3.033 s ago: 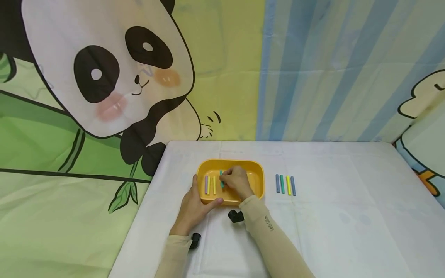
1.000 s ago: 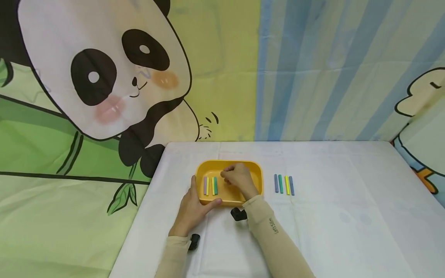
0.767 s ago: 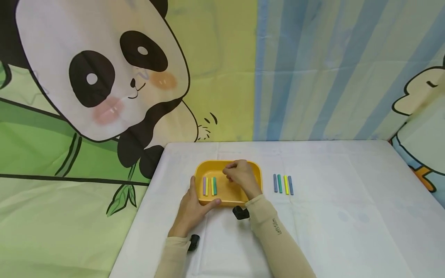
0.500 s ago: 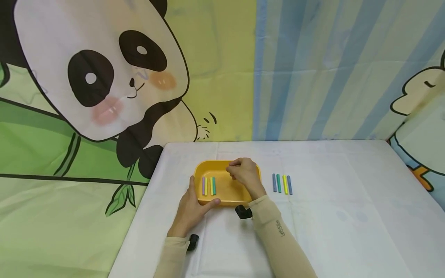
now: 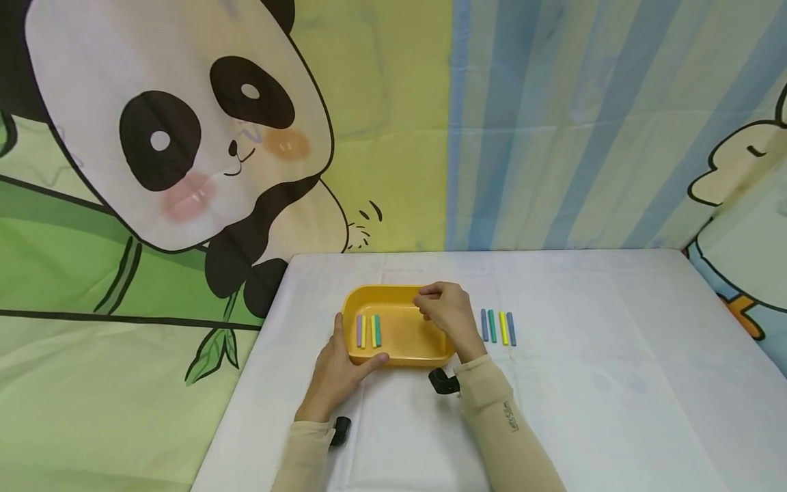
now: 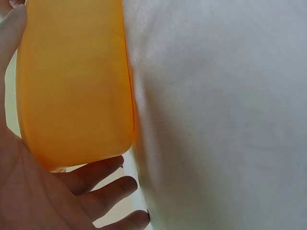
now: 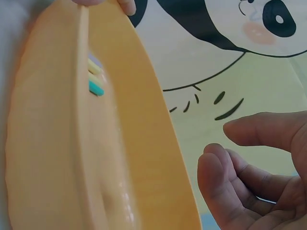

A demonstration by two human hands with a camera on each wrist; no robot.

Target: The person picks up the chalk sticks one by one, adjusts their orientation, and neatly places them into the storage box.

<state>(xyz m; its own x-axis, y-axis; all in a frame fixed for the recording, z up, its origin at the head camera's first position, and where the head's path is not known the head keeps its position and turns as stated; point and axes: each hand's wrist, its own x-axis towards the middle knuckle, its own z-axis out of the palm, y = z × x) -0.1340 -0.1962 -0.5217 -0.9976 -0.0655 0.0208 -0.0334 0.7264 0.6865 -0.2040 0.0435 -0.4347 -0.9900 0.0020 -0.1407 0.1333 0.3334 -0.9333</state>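
A yellow plastic tray [image 5: 402,338] sits on the white table. At its front left corner my left hand [image 5: 335,376] holds it, thumb over the near rim and fingers along the left side. Inside, on the left, a purple chalk stick [image 5: 359,331], two yellow chalk sticks [image 5: 372,332] and a teal chalk stick [image 5: 378,331] lie side by side. Over the tray's right end hovers my right hand [image 5: 453,316]. The right wrist view shows its thumb [image 7: 264,129] apart from loosely bent fingers [image 7: 211,172], nothing between them.
Right of the tray, a row on the table has a blue chalk stick [image 5: 484,325], a teal one [image 5: 492,326], a yellow one [image 5: 503,329] and another blue one [image 5: 512,329]. A panda-printed cloth [image 5: 393,137] stands behind the table.
The teal chalk stick, earlier pinched in my right hand, now lies beside the yellow ones in the tray. My right hand has let go and moved right. The left hand stays put.
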